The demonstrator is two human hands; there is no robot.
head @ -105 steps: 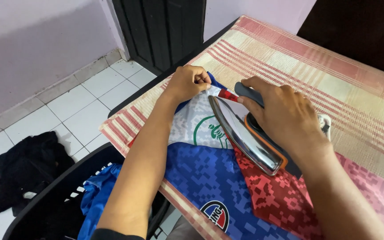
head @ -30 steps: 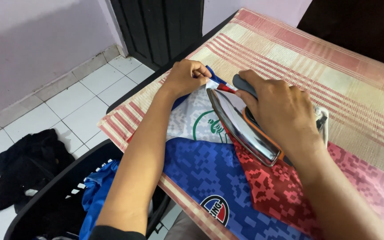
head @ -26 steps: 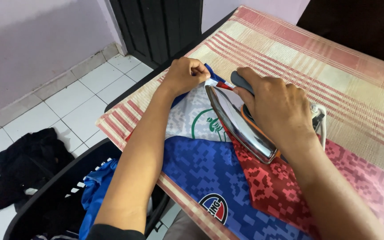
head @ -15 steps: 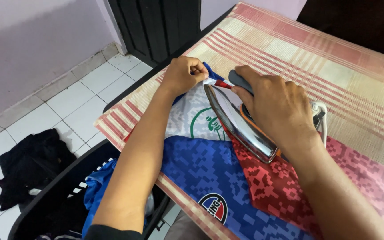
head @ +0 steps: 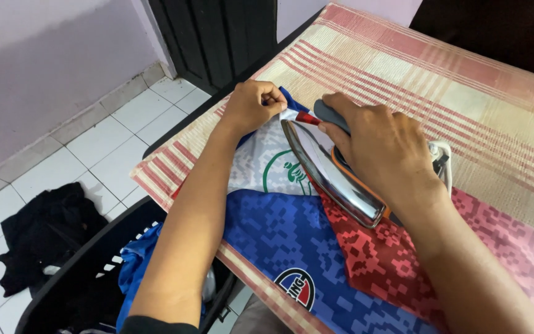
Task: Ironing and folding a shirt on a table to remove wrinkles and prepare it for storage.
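Pinching the jersey collar taut with our left hand, we grip the iron in our right hand, near the counter edge.

We see an iron with a shiny, smooth metal bottom and a dull grey plastic handle. The shirt is thin, smooth cloth. The striped cover on the bench looks like rough woven cloth. The floor tiles look smooth.

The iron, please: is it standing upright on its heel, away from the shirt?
No, the iron lies tilted on the shirt, with the right hand gripping its handle and the left hand pinching the collar edge beside its tip.
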